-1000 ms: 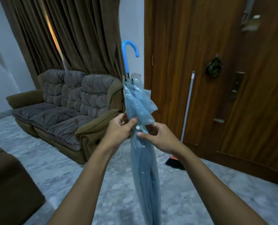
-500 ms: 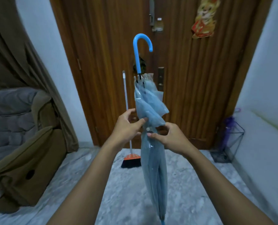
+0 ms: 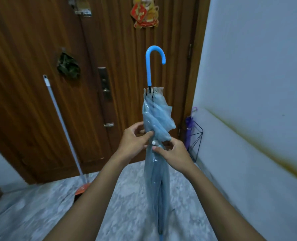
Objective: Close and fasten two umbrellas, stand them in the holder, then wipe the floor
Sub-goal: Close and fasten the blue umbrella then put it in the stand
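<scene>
A: Blue umbrella is mid-frame, upright, hook handle up, tip at the bottom edge near the floor. Strap done?

B: Can't tell. Left hand pinches the folds w/ thumb & fingers. Right hand pinches just under the white snap.

A: Then hold the folds wrapped tight, press the snap home w/ a thumb, tug to check.

B: Yep. Wire holder sits right of centre, purple umbrella in it.

The left hand and right hand are shown bare; the left forearm and right forearm are seen uncovered.
</scene>
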Demonstrator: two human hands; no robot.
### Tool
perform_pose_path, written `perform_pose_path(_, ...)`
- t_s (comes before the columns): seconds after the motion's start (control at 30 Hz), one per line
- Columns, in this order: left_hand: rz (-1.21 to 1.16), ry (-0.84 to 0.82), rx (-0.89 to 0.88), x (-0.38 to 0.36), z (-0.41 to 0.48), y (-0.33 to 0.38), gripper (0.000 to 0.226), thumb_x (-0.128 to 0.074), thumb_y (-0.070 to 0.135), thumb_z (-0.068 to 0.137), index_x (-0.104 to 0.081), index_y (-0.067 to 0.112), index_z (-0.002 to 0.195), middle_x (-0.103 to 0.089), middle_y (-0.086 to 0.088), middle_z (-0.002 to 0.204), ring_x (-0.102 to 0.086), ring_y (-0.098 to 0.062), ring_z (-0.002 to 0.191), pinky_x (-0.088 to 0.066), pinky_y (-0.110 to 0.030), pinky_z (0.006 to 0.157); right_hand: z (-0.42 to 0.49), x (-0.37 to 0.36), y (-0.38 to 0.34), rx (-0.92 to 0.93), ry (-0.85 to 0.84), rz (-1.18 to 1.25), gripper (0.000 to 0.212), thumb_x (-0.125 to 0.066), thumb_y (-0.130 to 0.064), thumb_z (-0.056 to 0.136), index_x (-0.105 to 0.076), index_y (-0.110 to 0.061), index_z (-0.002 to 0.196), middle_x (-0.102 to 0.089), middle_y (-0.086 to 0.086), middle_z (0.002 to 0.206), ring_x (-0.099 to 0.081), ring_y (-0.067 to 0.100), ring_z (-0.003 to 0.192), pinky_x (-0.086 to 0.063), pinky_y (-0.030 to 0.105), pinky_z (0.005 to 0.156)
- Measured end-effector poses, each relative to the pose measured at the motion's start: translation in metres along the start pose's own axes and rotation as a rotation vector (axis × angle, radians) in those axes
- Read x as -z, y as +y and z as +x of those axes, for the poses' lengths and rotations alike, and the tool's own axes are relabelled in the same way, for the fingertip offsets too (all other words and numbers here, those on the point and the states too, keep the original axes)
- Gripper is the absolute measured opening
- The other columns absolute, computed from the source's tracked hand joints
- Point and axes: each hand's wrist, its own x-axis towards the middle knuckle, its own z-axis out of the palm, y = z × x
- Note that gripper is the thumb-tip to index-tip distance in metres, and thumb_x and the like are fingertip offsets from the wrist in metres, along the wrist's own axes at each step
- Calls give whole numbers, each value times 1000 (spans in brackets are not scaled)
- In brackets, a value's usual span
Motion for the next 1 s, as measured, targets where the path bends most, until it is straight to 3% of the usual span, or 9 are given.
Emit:
perform_pose_path(0.17, -3, -95, -16, -38, 128, -20, 37, -68, 11, 88, -59, 17, 123, -64, 9, 99, -68, 5, 74, -56, -18, 60, 110, 35, 43, -52, 99, -39, 34, -80, -19, 81, -67, -22, 112, -73, -7, 105, -70, 5, 95, -55, 16, 76)
perform_pose_path(0.3, 3, -166, -26, -68, 240, -32, 38, -66, 9, 90, -58, 16, 126, -64, 12, 94, -65, 11, 69, -50, -8, 55, 204, 66, 73, -76, 205, -115, 34, -80, -22, 81, -69, -19, 113, -73, -11, 104, -69, 5, 98, -54, 19, 84)
perform_pose_path(0.43, 6, -236, -26, -108, 340, -39, 41, -67, 8, 89, -57, 15, 127, -64, 12, 93, -64, 15, 65, -49, -7, 54, 287, 104, 100, -100, 315, -202, 35, -80, -29, 80, -71, -20, 112, -73, -12, 104, -69, 6, 97, -56, 29, 88)
perform_pose_path(0.6, 1, -287, -24, -165, 457, -56, 41, -71, 6, 85, -60, 14, 124, -71, 0, 99, -68, 4, 76, -56, -14, 64, 386, 161, 139, -150, 368, -271, 27, -79, -31, 80, -69, -31, 106, -71, -17, 96, -67, 3, 90, -55, 25, 81)
perform_pose_path(0.67, -4, -312, 3, -191, 503, -67, 41, -71, 7, 85, -60, 14, 124, -72, -3, 105, -70, -7, 87, -59, -21, 71, 425, 184, 162, -155, 387, -275, 30, -79, -31, 81, -69, -27, 109, -70, -16, 96, -66, 1, 87, -52, 15, 74)
perform_pose_path(0.73, 1, -318, 11, -217, 548, -81, 41, -70, 6, 86, -60, 14, 125, -71, -4, 107, -70, -11, 90, -59, -21, 69, 465, 205, 190, -157, 393, -256, 30, -78, -28, 83, -67, -24, 111, -68, -17, 95, -64, -1, 85, -47, 5, 66)
perform_pose_path(0.8, 10, -293, 2, -243, 589, -95, 40, -69, 5, 86, -60, 15, 124, -70, 2, 102, -69, -9, 89, -57, -17, 64, 505, 227, 218, -163, 406, -249, 32, -77, -27, 84, -66, -19, 113, -68, -12, 98, -63, 0, 87, -47, 4, 65)
perform_pose_path(0.9, -7, -248, -31, -281, 649, -120, 37, -66, -1, 87, -59, 13, 120, -66, 8, 93, -69, -1, 76, -54, -12, 59, 567, 260, 263, -109, 419, -268, 35, -77, -29, 84, -68, -13, 114, -72, -1, 105, -67, 11, 94, -55, 25, 81)
perform_pose_path(1.0, -6, -217, -53, -310, 701, -152, 37, -65, -3, 87, -58, 5, 122, -68, -3, 100, -68, -3, 71, -55, -15, 63, 614, 284, 306, -105, 433, -277, 37, -76, -30, 83, -67, -11, 114, -72, 3, 106, -68, 17, 97, -57, 39, 88)
